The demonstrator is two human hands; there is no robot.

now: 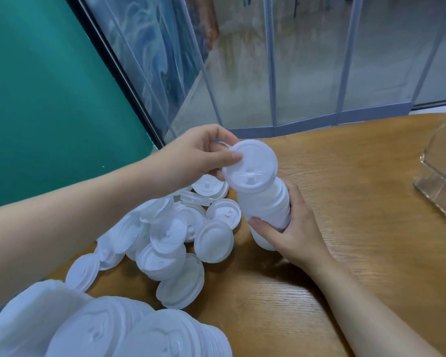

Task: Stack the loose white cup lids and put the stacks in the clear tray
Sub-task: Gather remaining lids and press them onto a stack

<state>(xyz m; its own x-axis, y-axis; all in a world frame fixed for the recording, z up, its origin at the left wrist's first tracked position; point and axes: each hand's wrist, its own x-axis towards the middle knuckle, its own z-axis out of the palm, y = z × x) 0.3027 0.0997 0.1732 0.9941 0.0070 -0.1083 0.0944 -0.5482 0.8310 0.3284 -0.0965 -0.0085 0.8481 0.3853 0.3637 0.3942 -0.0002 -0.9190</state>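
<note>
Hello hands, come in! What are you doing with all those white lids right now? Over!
Left hand pinches one lid atop the stack. Right hand grips the stack. Loose lids heaped on table. Clear tray far right, nothing blocking.

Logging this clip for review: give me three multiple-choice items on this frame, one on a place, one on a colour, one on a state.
1. Where is the clear tray?
A. at the table's right edge
B. under the loose lids
C. in the left hand

2. What colour is the wall at left?
A. red
B. teal green
C. yellow

3. What does the right hand do?
A. lies flat
B. points
C. grips the lid stack

Answers: 1 A, the tray sits far right on the table; 2 B, the wall is teal; 3 C, its fingers wrap the stack while the left hand pinches the top lid.
</note>
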